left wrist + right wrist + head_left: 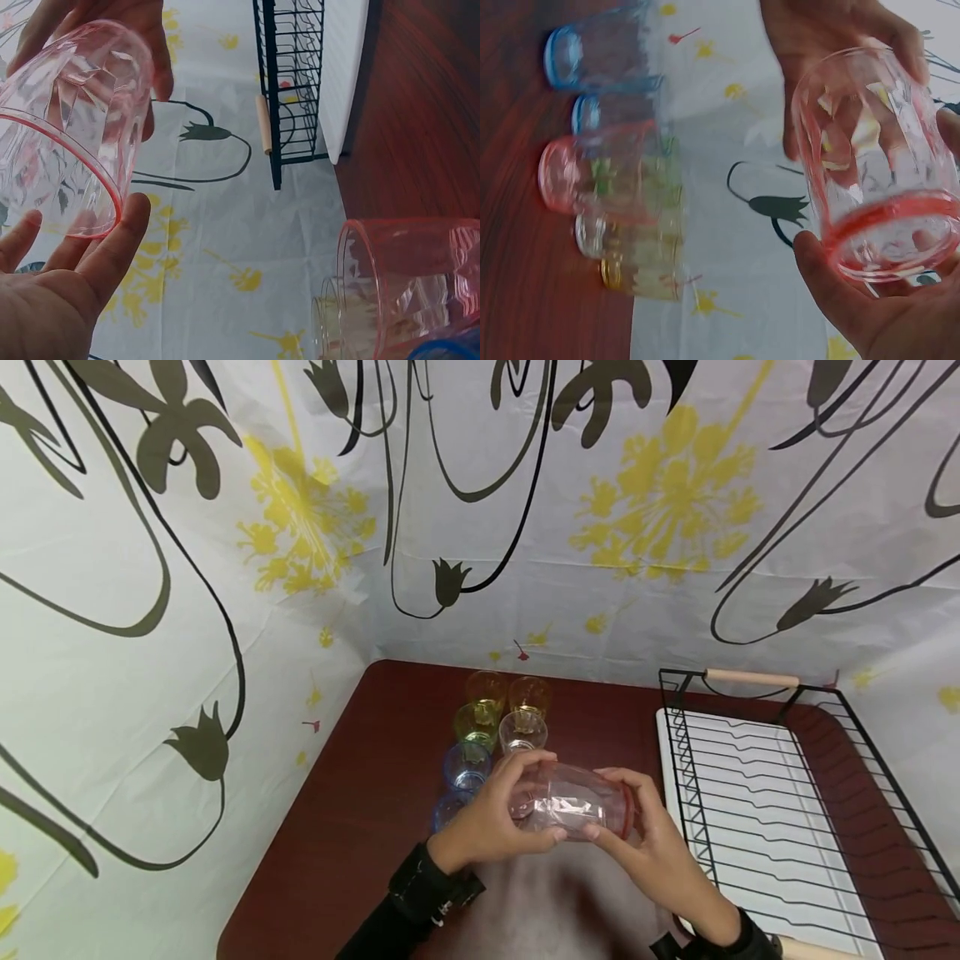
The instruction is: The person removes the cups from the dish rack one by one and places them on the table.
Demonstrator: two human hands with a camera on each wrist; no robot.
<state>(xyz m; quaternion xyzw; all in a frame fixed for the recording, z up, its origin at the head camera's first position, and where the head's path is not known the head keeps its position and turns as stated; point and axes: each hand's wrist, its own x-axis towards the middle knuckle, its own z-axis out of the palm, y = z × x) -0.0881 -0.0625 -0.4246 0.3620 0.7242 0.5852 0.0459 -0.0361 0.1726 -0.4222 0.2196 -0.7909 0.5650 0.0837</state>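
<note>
A pink-tinted drinking glass point(577, 797) lies on its side in the air between both hands, above the table. My left hand point(487, 818) grips its rim end, with fingers and thumb on opposite sides. At the thicker, redder base end, my right hand point(656, 843) holds it between thumb and fingers. Facets run along the glass wall in the right wrist view. Just beyond the left hand stand blue glasses point(467, 766), a green glass point(475, 727), a clear glass point(522, 729) and amber glasses point(529, 695). A second pink glass point(559, 176) stands upright with them.
At the right stands a black wire dish rack point(693, 793) with wooden handles point(752, 678), over a white tray point(750, 760). The dark red-brown table point(337, 827) meets a patterned white cloth point(480, 527) at the back and sides.
</note>
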